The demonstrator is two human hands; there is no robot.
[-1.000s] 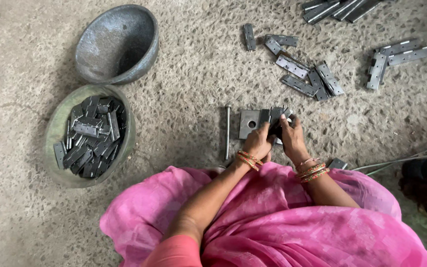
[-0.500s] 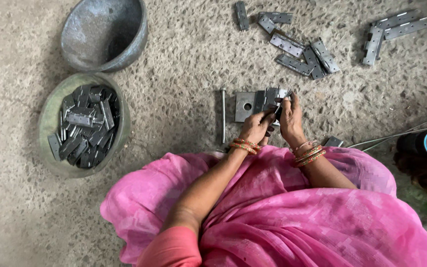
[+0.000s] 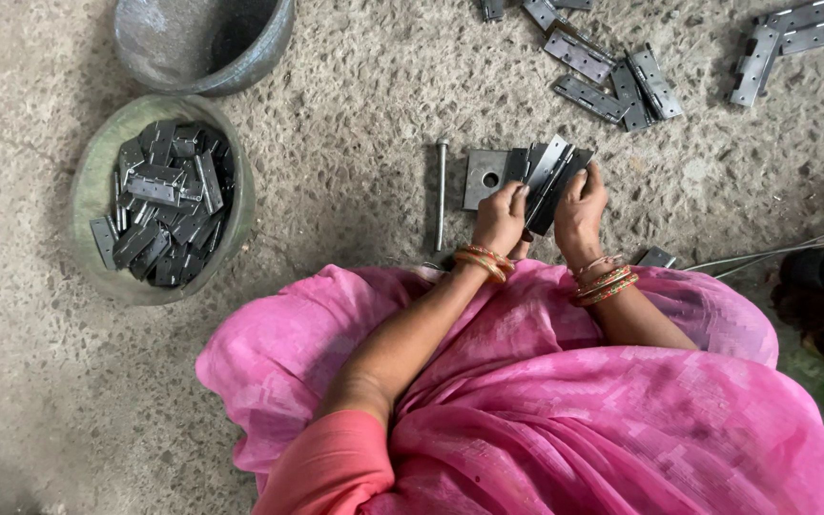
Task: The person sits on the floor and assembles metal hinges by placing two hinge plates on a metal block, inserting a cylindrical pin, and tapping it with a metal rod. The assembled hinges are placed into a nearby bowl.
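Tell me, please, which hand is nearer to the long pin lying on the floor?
Left. The left hand is just right of the pin; the right hand is farther right.

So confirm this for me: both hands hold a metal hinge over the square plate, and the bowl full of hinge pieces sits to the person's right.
Wrong on one point. The head view shows the bowl of hinge pieces to the person's left, not right. The left hand and right hand do hold a metal hinge over the square plate.

A green bowl heaped with dark metal hinge leaves sits on the rough concrete floor beside an empty grey basin (partly out of view); loose hinges lie scattered beyond
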